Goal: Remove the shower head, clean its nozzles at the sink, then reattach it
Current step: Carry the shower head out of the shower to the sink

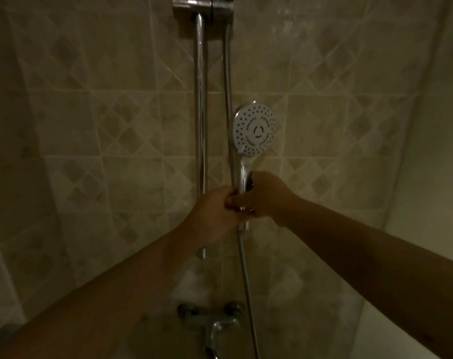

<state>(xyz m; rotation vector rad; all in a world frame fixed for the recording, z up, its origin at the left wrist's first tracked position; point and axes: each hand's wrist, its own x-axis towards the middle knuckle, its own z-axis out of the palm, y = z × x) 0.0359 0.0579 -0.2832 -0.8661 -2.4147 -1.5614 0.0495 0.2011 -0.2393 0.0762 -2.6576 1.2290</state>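
Standing upright against the tiled wall (90,125), the shower head (254,129) has its long axis running nearly vertical, handle down and round spray face up. The white face, dotted with dark nozzles around a central ring, is turned outward toward the camera and slightly to the right. No brand, label or writing can be read on it in this dim light.

Both hands meet at the chrome handle below the face. The right hand (264,195) comes in from the lower right with its forearm stretched diagonally, fingers wrapped around the handle and thumb side uppermost, closed firmly on it. The left hand (215,213) reaches up from the lower left, arm nearly straight, its fingers curled in at the base of the handle where the hose (243,268) joins; it touches the right hand, and it seems to pinch the fitting there, though the exact grip is hidden.

The hose drops from that joint toward the bottom edge of the wall, passing just right of the mixer tap (212,320). A chrome riser rail (200,125) runs vertically just left of the shower head, up to a bracket (202,6) at the wall's top edge.
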